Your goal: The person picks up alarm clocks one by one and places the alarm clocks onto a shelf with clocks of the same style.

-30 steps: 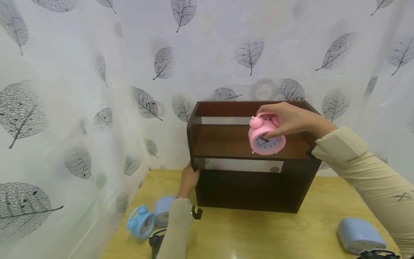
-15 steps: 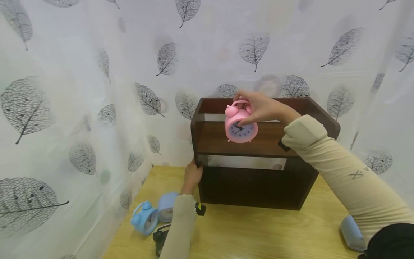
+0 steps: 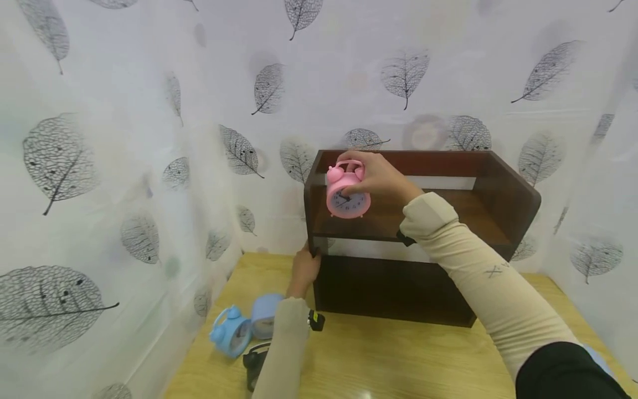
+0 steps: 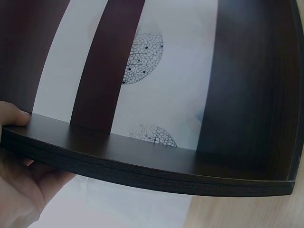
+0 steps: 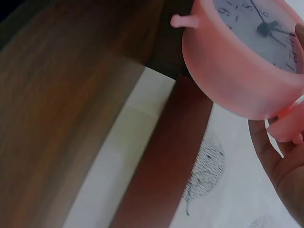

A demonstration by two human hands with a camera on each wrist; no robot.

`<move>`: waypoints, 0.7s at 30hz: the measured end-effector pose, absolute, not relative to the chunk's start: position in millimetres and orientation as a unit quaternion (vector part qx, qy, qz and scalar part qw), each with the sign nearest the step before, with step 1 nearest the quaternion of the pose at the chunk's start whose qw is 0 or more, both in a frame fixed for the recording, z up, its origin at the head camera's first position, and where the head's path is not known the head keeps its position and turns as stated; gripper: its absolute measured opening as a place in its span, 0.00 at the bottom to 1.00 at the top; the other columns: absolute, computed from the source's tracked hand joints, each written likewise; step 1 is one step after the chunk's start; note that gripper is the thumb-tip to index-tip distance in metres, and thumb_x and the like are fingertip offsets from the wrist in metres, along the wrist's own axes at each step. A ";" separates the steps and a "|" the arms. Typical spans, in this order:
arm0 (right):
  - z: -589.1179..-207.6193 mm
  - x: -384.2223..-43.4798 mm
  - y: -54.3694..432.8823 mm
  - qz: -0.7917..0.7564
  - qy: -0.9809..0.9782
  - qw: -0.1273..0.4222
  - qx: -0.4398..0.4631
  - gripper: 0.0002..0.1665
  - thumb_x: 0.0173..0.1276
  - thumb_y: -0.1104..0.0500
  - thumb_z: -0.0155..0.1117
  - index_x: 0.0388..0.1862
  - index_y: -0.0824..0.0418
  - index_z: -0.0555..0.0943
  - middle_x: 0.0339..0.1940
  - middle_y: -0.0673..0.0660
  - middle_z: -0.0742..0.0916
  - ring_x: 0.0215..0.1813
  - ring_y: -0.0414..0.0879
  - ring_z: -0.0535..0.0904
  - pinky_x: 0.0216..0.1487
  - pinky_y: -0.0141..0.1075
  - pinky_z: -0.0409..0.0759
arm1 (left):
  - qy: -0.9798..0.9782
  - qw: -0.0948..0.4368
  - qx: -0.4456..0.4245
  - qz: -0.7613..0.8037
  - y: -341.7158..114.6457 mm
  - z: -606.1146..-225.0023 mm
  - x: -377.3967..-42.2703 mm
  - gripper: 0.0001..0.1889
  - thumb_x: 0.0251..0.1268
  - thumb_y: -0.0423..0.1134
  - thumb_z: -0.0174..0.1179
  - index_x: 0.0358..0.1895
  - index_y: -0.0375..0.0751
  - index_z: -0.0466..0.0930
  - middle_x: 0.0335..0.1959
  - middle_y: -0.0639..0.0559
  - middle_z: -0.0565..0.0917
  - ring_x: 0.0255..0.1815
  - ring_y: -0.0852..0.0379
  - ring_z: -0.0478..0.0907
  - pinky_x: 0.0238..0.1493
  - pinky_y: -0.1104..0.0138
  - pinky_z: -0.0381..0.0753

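My right hand point(image 3: 382, 176) holds a pink twin-bell alarm clock point(image 3: 351, 206) by its top, thumb over the dial. The clock is upright before the upper left part of a dark brown shelf unit point(image 3: 394, 288), over the upper board in the head view. In the right wrist view the clock point(image 5: 232, 71) shows its dial, one small foot and a bell. My left hand point(image 3: 305, 270) grips the unit's left side panel below the upper board. In the left wrist view, the left hand point(image 4: 21, 190) has its thumb on one face of the side panel point(image 4: 137, 154) and its fingers beyond.
Left of my left forearm are a blue twin-bell alarm clock point(image 3: 233, 333), a light blue rounded clock point(image 3: 264, 317) and a black object with a thin handle point(image 3: 253, 363). Another light blue thing point(image 3: 600, 359) shows behind my right sleeve. A leaf-print curtain point(image 3: 199, 183) hangs behind the table.
My right hand has carried the pink clock leftward across the front of the shelf unit, and the clock has come more upright. The left hand keeps its grip on the side panel.
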State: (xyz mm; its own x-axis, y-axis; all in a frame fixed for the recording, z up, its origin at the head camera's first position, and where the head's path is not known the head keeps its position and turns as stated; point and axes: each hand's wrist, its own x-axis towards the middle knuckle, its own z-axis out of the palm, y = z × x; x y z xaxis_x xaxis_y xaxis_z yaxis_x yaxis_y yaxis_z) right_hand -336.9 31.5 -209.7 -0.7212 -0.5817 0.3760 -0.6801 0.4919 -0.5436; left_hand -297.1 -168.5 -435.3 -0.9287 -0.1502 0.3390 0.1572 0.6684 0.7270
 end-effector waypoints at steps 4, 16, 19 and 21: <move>-219.2 -343.7 25.1 0.358 -0.855 0.078 0.367 0.34 0.47 0.58 0.77 0.56 0.55 0.76 0.46 0.57 0.83 0.46 0.48 0.77 0.44 0.40 0.76 | -0.892 0.187 -0.001 -0.410 -167.6 -435.7 -297.8 0.21 0.65 0.38 0.50 0.59 0.33 0.71 0.39 0.28 0.83 0.40 0.36 0.82 0.40 0.47 0.77; -238.7 -357.7 15.3 0.345 -0.857 0.083 0.373 0.35 0.48 0.58 0.76 0.57 0.56 0.76 0.45 0.60 0.83 0.46 0.50 0.78 0.42 0.40 0.76 | -0.894 0.175 -0.001 -0.412 -167.8 -435.4 -298.5 0.23 0.67 0.40 0.48 0.63 0.37 0.68 0.44 0.30 0.83 0.42 0.36 0.82 0.42 0.46 0.77; -240.3 -358.3 14.1 0.342 -0.859 0.080 0.374 0.35 0.48 0.57 0.76 0.57 0.55 0.76 0.46 0.60 0.83 0.47 0.50 0.78 0.42 0.40 0.76 | -0.893 0.173 0.002 -0.415 -168.0 -435.2 -298.3 0.23 0.67 0.40 0.48 0.64 0.37 0.68 0.44 0.30 0.83 0.44 0.35 0.81 0.43 0.46 0.77; -240.0 -357.9 12.9 0.341 -0.859 0.078 0.373 0.35 0.48 0.57 0.76 0.58 0.55 0.76 0.47 0.60 0.83 0.48 0.51 0.78 0.43 0.41 0.77 | -0.893 0.170 0.003 -0.417 -167.8 -434.6 -297.9 0.23 0.67 0.40 0.48 0.64 0.37 0.68 0.45 0.30 0.83 0.44 0.36 0.81 0.43 0.46 0.77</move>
State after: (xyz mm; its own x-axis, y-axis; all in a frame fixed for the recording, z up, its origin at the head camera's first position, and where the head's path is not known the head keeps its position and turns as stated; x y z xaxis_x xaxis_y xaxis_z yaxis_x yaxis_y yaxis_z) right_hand -357.9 12.9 -240.0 -0.7093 -0.5885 0.3881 -0.6946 0.4895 -0.5272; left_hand -297.9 -167.8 -434.6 -0.9421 -0.1465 0.3015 0.1373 0.6520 0.7457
